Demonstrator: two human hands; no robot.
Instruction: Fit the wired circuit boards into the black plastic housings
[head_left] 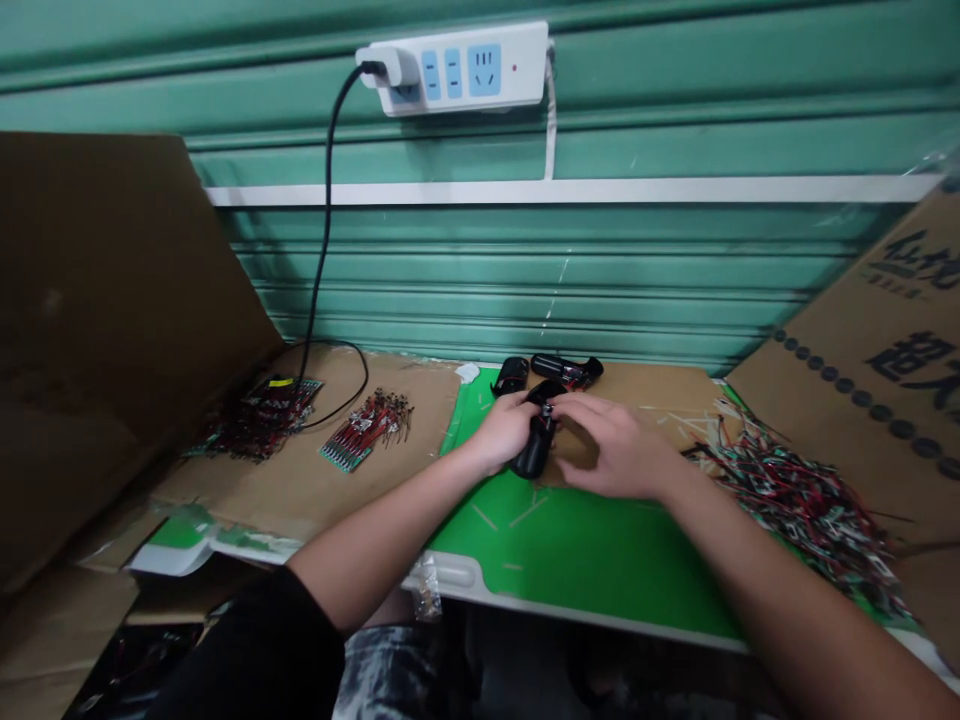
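A black plastic housing (534,452), curved and open on its inner side, is held above the green mat in the middle of the table. My left hand (504,432) grips it from the left, fingers wrapped about its edge. At its upper right side, the fingertips of my right hand (609,445) pinch at a small part inside that is too small to make out. Just behind my hands lie two more black housings: a short one (511,375) and a longer one (566,370) with red wires showing.
Circuit boards with red and black wires (360,430) lie on cardboard at left, beside a darker pile (259,415). A tangled heap of wires (802,490) covers the right side. Cardboard walls flank the table (600,560). A black cable (324,230) hangs from the power strip (465,70).
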